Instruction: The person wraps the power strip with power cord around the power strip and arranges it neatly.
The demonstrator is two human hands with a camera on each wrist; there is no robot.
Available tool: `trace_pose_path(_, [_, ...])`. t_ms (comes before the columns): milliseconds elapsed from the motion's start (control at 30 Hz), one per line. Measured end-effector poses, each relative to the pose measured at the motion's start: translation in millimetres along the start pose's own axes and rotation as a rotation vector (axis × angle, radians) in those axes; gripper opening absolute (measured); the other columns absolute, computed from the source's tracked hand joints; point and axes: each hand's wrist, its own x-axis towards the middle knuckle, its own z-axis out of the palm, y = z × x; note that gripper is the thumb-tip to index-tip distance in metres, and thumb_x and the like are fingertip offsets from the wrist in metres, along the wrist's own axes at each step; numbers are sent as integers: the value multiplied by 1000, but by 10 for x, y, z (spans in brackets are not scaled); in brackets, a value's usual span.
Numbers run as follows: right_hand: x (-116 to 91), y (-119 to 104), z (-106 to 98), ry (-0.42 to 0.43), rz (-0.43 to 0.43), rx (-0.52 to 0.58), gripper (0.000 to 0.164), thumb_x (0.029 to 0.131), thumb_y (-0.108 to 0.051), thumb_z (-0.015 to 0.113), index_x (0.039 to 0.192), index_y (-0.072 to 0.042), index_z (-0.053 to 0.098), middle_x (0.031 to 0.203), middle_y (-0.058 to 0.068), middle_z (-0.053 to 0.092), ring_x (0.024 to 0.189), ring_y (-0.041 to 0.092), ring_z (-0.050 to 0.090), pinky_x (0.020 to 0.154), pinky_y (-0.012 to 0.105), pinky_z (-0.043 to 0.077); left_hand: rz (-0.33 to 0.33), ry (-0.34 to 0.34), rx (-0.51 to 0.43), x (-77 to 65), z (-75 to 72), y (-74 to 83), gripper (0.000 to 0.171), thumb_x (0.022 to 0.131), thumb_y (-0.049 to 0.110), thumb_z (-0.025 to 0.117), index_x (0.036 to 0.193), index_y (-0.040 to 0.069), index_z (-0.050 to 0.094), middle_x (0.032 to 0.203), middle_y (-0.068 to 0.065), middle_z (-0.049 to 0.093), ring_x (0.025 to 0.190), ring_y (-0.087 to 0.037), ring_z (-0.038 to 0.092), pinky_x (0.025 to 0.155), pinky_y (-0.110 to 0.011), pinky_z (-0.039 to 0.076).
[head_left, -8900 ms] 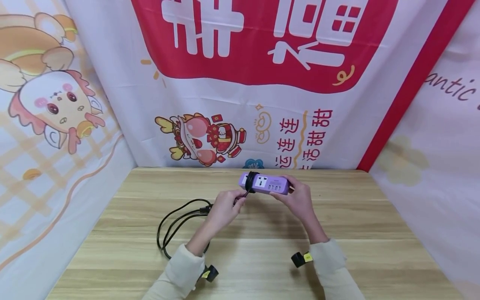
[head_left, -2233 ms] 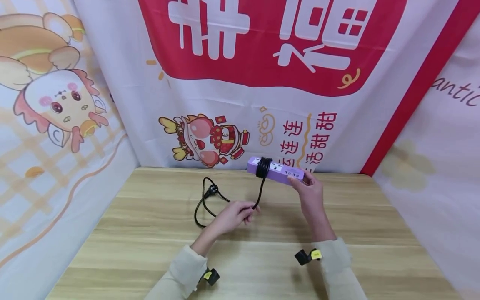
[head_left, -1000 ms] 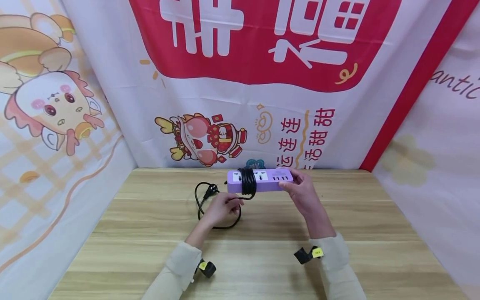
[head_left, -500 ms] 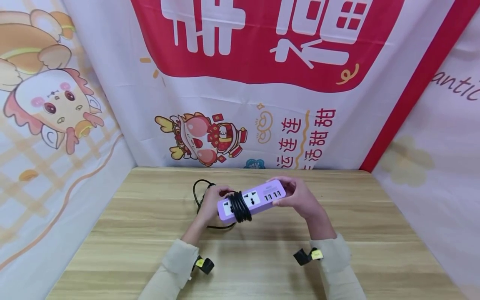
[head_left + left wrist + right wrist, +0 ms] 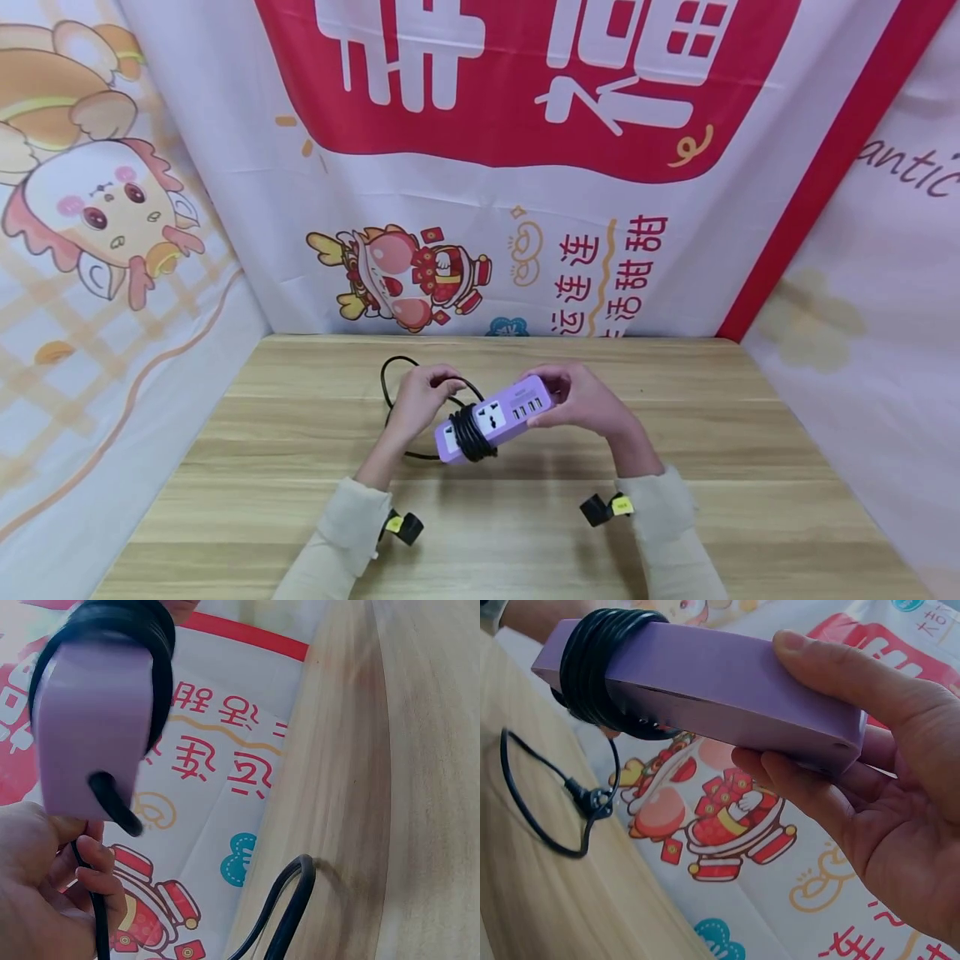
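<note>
A purple power strip (image 5: pixel 510 408) with white sockets and several USB ports hangs tilted above the table, its left end lower. My right hand (image 5: pixel 581 402) grips its right end, thumb on one side and fingers on the other in the right wrist view. Several turns of black cord (image 5: pixel 592 671) wrap the strip near its other end. The loose part of that cord runs through the curled fingers of my left hand (image 5: pixel 420 400), just left of the strip. In the right wrist view the black plug (image 5: pixel 592 801) shows beside a loop of cord; the left hand hides it in the head view.
The wooden table (image 5: pixel 720 467) runs back to a white and red printed cloth (image 5: pixel 420 192). Printed cloths also stand at both sides. A small black camera (image 5: pixel 597 510) sits on the right wrist, another black camera (image 5: pixel 408 527) on the left.
The strip has come nearer and tilted, left end down. More cord turns lie around it than in the oldest frame, and the loose cord is shorter. The left hand has moved behind the strip's left end.
</note>
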Motion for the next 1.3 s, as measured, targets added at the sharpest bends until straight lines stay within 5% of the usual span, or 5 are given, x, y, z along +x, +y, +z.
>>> trace_pose_path(233, [-12,55,-15,45,56,-16,53,70,-14,90,119,-13,70,106,8,70,91,25,65,74,30,56,12,15,6,-8,-5,54,8,91,17,72,86,12,76,81,-4,73,79,-34,66,62,-24,47])
trace_pose_path(500, [9,37,2,69,57,-91,53,70,-24,92,118,-13,70,105,7,71,88,23,66,71,30,56,53,23,64,-44,-8,145,9,92,17,71,90,10,77,84,-5,74,74,-14,61,65,-25,49])
trace_pose_path(800, [19,40,-10,190,139,-174,60,73,-27,90,126,-13,66,114,8,70,94,22,66,81,34,57,165,-9,153,-80,2,245,16,99,11,61,97,4,75,76,-4,70,64,-10,61,61,-23,51])
trace_pose_path(1100, [59,29,37,284,137,-197,57,75,-18,88,126,-11,65,116,13,69,97,25,69,83,37,60,108,-53,41,-105,57,282,19,97,1,59,112,-6,69,80,-12,71,67,-21,71,62,-22,58])
trace_pose_path(1300, [66,57,24,404,66,-221,56,75,-14,88,126,-9,65,119,14,68,101,27,68,87,39,59,32,-115,-18,-105,100,290,12,99,3,57,105,-5,65,76,-12,69,60,-16,66,59,-37,59])
